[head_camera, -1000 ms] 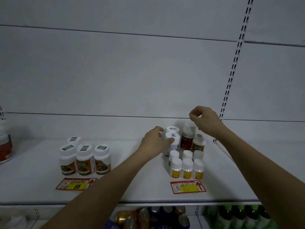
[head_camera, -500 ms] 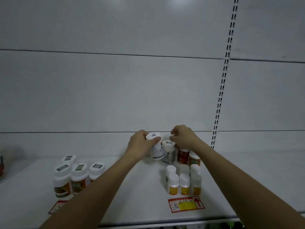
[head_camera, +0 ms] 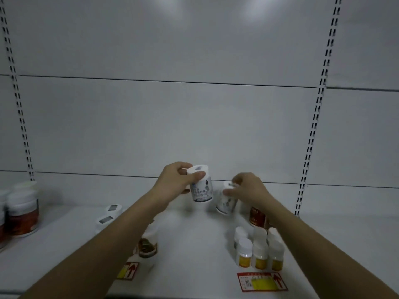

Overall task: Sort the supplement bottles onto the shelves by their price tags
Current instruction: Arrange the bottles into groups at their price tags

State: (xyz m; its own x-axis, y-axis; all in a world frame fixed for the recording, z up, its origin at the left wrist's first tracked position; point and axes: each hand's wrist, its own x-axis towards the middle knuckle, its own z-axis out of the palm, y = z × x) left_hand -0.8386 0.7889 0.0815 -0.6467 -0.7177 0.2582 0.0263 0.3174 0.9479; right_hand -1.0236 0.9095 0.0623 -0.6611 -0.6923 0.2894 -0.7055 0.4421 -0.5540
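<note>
Head view, left hand [head_camera: 172, 186] gripping cylindrical white bottle [head_camera: 200, 184] (glossy label); right hand [head_camera: 248, 190] likewise

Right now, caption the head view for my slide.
Left hand and right hand each lift a white-capped supplement bottle above the shelf.

The left forearm [head_camera: 103, 244] hides most of the white-capped bottles with orange-brown labels [head_camera: 148, 244] near the left and covers the left part of the red-and-yellow price tag [head_camera: 127, 270] below them. The right hand [head_camera: 248, 190] covers the cap of a tilted white bottle with grey print [head_camera: 225, 205], whose lettering is too blurred to read. A dark red-brown bottle [head_camera: 257, 217] shows only partly behind the right wrist. Red-labelled white-capped jars [head_camera: 22, 212] at the far left are blurred and cut by the edge. Print on the right-hand red price tag with a yellow patch [head_camera: 262, 281] is illegible.
</note>
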